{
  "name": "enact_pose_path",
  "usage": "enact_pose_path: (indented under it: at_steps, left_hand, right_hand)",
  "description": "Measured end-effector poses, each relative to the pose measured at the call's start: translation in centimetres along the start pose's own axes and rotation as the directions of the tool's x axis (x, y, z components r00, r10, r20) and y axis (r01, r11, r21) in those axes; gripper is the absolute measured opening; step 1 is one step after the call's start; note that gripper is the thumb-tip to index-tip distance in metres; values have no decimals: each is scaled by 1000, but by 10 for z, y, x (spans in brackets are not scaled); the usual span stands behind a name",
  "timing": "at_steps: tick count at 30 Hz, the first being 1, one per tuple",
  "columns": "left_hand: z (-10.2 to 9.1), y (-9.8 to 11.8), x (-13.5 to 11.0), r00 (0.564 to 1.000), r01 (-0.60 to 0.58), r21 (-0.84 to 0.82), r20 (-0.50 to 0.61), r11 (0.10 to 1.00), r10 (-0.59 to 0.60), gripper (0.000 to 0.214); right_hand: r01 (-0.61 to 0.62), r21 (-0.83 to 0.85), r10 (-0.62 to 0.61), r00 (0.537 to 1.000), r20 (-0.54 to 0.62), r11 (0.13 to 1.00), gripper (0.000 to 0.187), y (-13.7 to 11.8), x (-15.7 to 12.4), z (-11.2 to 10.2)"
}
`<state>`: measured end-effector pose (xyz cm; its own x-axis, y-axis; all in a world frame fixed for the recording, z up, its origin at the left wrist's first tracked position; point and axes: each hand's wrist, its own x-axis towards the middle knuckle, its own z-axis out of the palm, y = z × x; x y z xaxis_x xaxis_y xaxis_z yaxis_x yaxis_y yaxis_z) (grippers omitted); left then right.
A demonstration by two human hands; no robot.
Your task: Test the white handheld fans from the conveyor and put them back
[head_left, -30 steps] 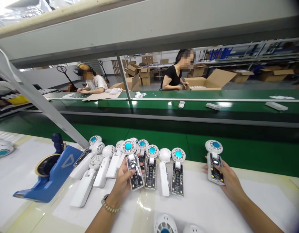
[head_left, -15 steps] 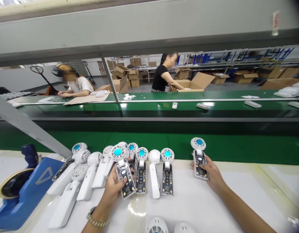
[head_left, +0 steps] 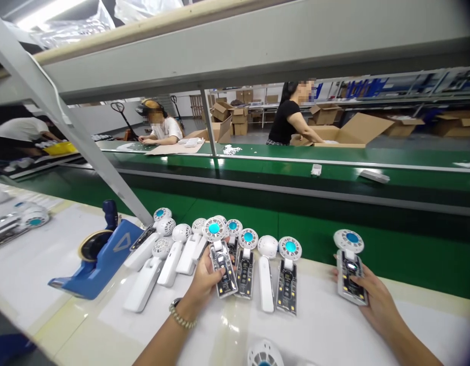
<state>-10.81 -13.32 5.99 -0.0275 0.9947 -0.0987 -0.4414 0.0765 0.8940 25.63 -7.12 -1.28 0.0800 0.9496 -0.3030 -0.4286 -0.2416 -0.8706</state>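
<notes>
Left hand (head_left: 206, 279) closed on a clear-backed handheld fan (head_left: 223, 269), long axis toward the belt, just beside a neighbouring fan (head_left: 244, 269); right hand (head_left: 377, 300) seems closed on a second fan (head_left: 349, 277), well right.
</notes>
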Motion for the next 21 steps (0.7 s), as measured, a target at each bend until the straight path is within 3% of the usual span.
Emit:
enact_pose_path:
  at_steps: [11, 21]
  left_hand:
    - [-1, -1, -1, 1000, -24, -1, 20, 1000, 24, 74]
    - [-2, -2, 2, 1000, -20, 12, 17, 1000, 20, 65]
  right_hand:
    - [-15, -30, 16, 1000, 19, 999, 71, 2, 0, -3]
    - [35, -5, -34, 994, 99, 999, 47, -7, -5, 3]
